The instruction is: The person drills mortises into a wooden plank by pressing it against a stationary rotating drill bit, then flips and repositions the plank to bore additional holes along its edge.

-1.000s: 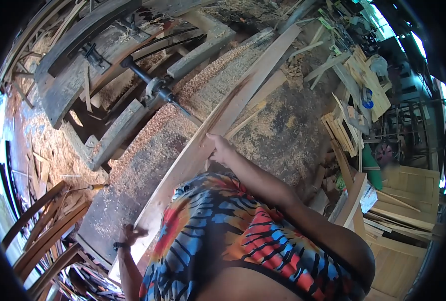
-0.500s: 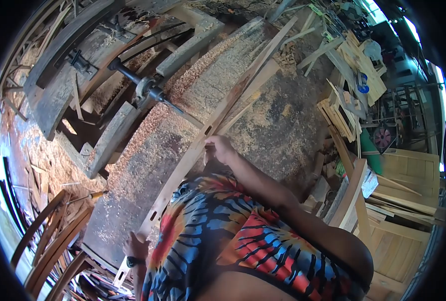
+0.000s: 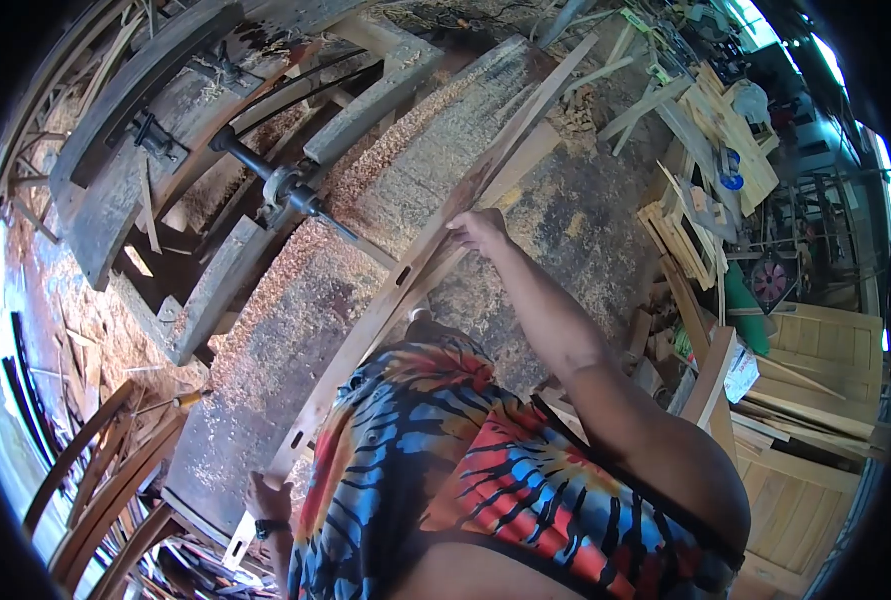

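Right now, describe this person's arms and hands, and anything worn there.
The left hand and right hand are gloveless. A dark band circles the left wrist; the right wrist shows none. The right arm shows no sleeve. The top is patterned red, orange, blue and black.

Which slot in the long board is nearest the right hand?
The topmost slot in view; the others lie farther down the board, nearer the left hand.
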The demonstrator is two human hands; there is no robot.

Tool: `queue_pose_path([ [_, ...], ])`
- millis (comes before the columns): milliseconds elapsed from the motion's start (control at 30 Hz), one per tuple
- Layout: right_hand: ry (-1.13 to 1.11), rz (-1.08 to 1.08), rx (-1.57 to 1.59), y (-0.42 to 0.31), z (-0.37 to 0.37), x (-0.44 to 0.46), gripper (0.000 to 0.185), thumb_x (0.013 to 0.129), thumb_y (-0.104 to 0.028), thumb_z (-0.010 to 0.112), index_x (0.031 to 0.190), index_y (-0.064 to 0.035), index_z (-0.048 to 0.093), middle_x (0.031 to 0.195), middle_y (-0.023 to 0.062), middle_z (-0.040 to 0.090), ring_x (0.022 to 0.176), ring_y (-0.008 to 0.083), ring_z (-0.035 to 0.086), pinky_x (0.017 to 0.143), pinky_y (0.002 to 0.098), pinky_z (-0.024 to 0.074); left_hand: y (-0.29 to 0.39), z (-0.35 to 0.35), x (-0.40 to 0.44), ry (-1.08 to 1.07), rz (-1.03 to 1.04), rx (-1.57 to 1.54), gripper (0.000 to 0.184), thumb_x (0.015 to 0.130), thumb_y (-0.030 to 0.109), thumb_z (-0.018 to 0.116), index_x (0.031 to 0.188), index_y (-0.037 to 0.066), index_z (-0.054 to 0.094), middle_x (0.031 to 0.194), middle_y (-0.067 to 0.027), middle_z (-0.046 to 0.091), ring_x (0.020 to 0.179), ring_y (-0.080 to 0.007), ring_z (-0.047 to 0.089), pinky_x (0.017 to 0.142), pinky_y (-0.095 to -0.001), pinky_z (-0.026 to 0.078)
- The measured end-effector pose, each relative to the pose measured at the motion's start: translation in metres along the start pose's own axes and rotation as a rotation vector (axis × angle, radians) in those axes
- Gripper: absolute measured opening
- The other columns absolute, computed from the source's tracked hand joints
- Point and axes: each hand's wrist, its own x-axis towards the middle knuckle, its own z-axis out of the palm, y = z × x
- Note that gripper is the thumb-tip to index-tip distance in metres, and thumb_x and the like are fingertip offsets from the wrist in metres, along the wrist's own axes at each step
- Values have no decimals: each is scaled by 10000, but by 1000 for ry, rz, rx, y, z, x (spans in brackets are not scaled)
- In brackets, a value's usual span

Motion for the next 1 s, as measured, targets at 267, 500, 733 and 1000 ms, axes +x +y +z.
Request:
queue_pose_path([
  [267, -104, 25, -195, -24, -9, 7, 405, 747, -201, 855, 1069, 20, 745, 1007, 194, 765, 904, 326, 762, 855, 437, 604, 8, 18, -14, 145, -48, -27, 671, 711, 216, 910, 1276, 15, 609, 1211, -253, 674, 1197, -472, 594, 1076, -577, 441],
  [500, -106, 59, -176, -34, -27, 37, 372, 748, -213, 862, 1014, 19, 747, 975, 189, 758, 884, 313, 759, 841, 420, 615, 7, 31, -14, 222, -82, 27, 732, 748, 203, 897, 1379, -9, 592, 1353, -248, 639, 1316, -459, 552, 1173, -562, 404],
  [733, 219, 9, -148, -58, -71, 85, 264, 845, -247, 761, 969, -16, 741, 914, 126, 778, 792, 235, 765, 766, 414, 612, 11, 33, -9, 180, -177, 63, 785, 729, 251, 919, 1387, -25, 593, 1369, -271, 629, 1331, -462, 553, 1162, -559, 433],
  [1000, 153, -8, -98, -76, -146, 134, 334, 887, -318, 717, 1136, -96, 722, 1028, 97, 778, 906, 246, 755, 953, 493, 527, 75, 39, 7, 233, -85, 34, 858, 683, 282, 947, 1401, -22, 588, 1276, -248, 686, 1226, -457, 612, 1097, -526, 477],
])
